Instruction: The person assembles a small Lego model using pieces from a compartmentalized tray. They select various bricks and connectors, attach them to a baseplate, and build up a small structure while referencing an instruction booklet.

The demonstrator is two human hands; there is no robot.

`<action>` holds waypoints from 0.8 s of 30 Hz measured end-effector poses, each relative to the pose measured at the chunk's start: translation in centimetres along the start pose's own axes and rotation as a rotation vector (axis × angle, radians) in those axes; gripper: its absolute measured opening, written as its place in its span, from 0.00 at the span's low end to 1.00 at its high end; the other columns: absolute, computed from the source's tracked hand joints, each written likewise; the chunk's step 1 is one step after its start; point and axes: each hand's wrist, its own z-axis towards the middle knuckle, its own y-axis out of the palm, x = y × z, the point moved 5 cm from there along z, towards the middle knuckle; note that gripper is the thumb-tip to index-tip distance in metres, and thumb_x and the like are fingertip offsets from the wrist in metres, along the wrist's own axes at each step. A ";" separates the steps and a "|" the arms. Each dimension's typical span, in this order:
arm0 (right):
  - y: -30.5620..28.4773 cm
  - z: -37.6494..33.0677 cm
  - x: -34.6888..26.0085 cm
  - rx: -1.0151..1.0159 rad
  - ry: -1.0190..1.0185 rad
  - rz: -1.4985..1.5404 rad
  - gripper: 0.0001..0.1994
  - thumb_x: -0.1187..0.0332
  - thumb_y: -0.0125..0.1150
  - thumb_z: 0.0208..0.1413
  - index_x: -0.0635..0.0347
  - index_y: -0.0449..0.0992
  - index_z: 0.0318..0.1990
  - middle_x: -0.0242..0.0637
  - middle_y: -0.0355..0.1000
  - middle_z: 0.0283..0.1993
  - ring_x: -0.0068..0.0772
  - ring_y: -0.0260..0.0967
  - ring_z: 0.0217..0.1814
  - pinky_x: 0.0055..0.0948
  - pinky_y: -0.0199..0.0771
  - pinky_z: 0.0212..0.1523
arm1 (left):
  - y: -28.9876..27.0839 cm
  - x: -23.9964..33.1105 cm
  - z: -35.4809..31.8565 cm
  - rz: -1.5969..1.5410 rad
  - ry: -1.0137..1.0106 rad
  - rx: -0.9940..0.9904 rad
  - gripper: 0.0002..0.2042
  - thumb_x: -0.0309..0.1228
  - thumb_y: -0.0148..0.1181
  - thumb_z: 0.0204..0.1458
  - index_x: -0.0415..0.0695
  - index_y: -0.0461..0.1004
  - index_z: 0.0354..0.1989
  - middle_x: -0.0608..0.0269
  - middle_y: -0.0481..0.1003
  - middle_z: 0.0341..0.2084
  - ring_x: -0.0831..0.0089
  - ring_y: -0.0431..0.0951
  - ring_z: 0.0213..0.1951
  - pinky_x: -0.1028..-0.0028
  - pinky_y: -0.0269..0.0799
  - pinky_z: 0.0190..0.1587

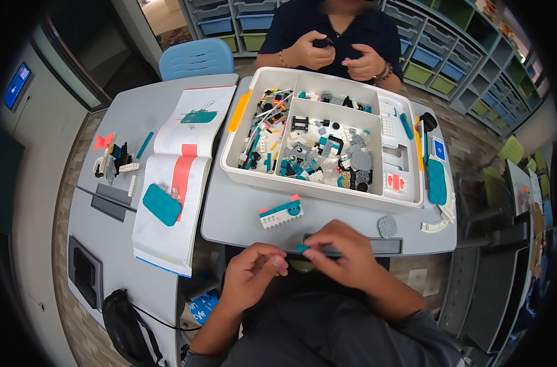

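Note:
Near the table's front edge, my right hand (346, 254) pinches a small teal toy brick (301, 248) between thumb and fingertips. My left hand (254, 275) is just to its left, thumb and fingers curled together; whether anything is between them is hidden. The two hands are apart. Beyond them on the grey table stands a small build (281, 213) of white, teal and coral bricks. A round grey plate (387, 227) lies to the right of it.
A white sorting tray (315, 194) of loose bricks fills the table's middle. An open instruction booklet (174, 244) at left bears a teal plate (162, 205). Another build (112, 160) stands farther left. Teal and white parts (437, 182) lie at right. Across the table, a person's hands (315, 52) hold something black.

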 end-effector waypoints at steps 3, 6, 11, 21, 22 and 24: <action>-2.8 1.9 0.6 0.157 0.007 -0.195 0.09 0.72 0.73 0.54 0.59 0.81 0.42 0.37 0.78 0.34 0.39 0.75 0.35 0.35 0.75 0.37 | -0.9 0.2 0.0 0.062 0.079 0.098 0.06 0.26 0.56 0.67 0.35 0.76 0.44 0.58 0.79 0.33 0.75 0.80 0.32 0.77 0.75 0.37; -4.9 4.1 1.6 0.266 0.054 -0.366 0.08 0.72 0.72 0.55 0.59 0.81 0.41 0.37 0.78 0.34 0.40 0.74 0.36 0.39 0.74 0.41 | -2.0 -0.1 0.0 0.119 0.132 0.152 0.07 0.27 0.57 0.68 0.36 0.76 0.42 0.60 0.78 0.31 0.78 0.77 0.30 0.78 0.73 0.36; -4.8 6.6 3.9 0.244 0.119 -0.415 0.07 0.73 0.68 0.57 0.59 0.81 0.43 0.38 0.79 0.35 0.45 0.73 0.41 0.42 0.72 0.48 | -2.4 0.2 -0.2 0.143 0.137 0.183 0.07 0.28 0.58 0.68 0.36 0.76 0.40 0.62 0.77 0.29 0.79 0.75 0.30 0.78 0.71 0.36; -3.7 6.3 4.3 0.192 0.062 -0.452 0.09 0.70 0.68 0.58 0.58 0.82 0.45 0.38 0.80 0.37 0.44 0.75 0.44 0.43 0.71 0.52 | -3.3 -1.1 -0.2 0.164 0.138 0.213 0.05 0.26 0.59 0.67 0.36 0.77 0.41 0.62 0.78 0.30 0.80 0.76 0.30 0.79 0.72 0.36; -4.2 6.2 4.2 0.196 0.066 -0.453 0.09 0.70 0.68 0.58 0.58 0.82 0.45 0.38 0.80 0.37 0.44 0.75 0.44 0.42 0.71 0.52 | -3.3 -1.1 0.0 0.150 0.147 0.211 0.05 0.25 0.59 0.66 0.36 0.77 0.41 0.63 0.79 0.31 0.81 0.76 0.31 0.80 0.73 0.36; -5.3 5.9 4.1 0.204 0.073 -0.456 0.10 0.70 0.68 0.58 0.57 0.82 0.46 0.37 0.80 0.37 0.44 0.75 0.44 0.41 0.70 0.51 | -3.0 -1.2 0.4 0.132 0.154 0.207 0.05 0.25 0.59 0.66 0.36 0.77 0.41 0.63 0.79 0.31 0.81 0.76 0.31 0.80 0.73 0.36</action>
